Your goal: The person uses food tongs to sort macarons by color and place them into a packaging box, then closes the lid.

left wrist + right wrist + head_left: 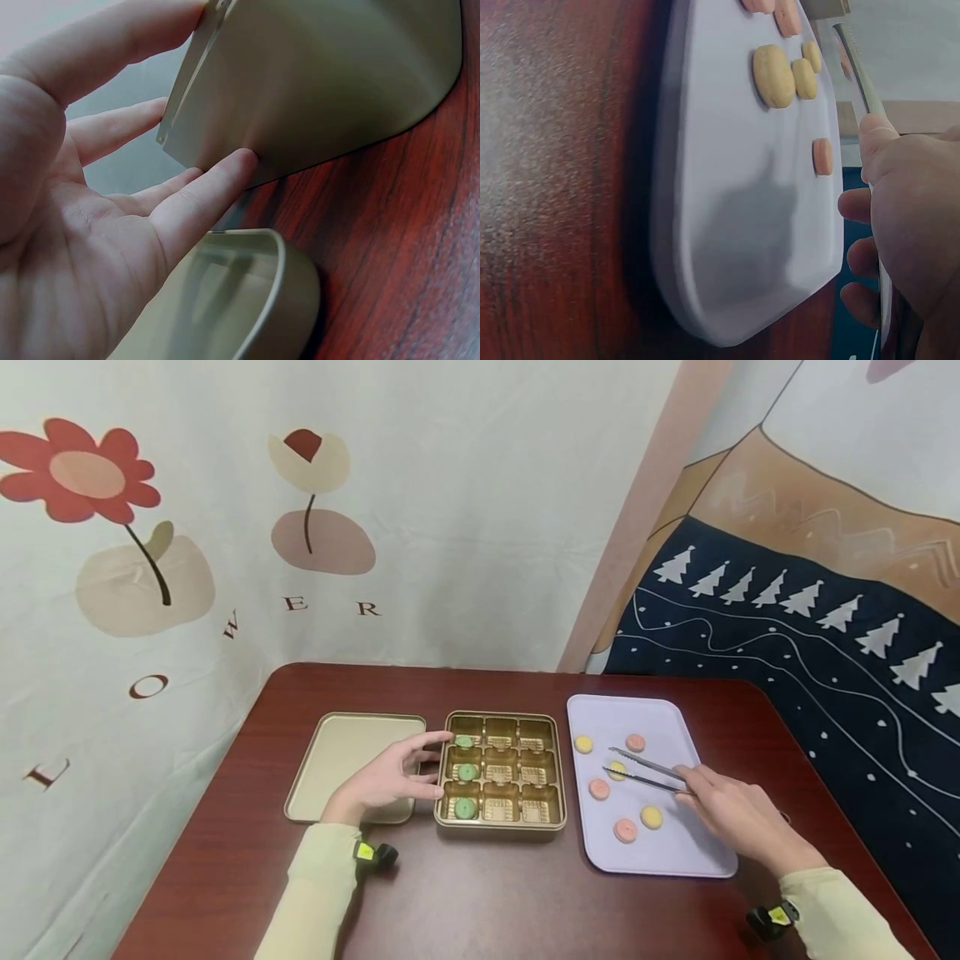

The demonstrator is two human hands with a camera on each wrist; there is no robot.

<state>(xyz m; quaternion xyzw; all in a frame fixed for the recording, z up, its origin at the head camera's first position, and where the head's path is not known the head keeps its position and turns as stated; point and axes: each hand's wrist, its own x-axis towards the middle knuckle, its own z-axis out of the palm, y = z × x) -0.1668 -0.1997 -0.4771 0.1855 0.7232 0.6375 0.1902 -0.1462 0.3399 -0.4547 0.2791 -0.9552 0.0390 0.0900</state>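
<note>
With its fingers spread, my left hand (pixel 390 781) touches the left side of a gold tin (pixel 498 828); in the left wrist view the fingertips meet the tin's wall (pixel 322 82). Inside the tin is a grid of compartments, and a green macaron (pixel 466 809) sits in each of the three on the left. My right hand (pixel 750 820) grips metal tongs (pixel 652 764) over a lilac tray (pixel 693 852). The tongs' tips are apart, around and above a yellow macaron (pixel 618 772). Other macarons on the tray are yellow (pixel 652 817) and pink (pixel 626 831).
A shallow gold lid (pixel 348 760) lies left of the tin, partly under my left hand and forearm. All of it stands on a dark red wooden table (pixel 480 902). Behind the table hangs a printed curtain (pixel 487 527).
</note>
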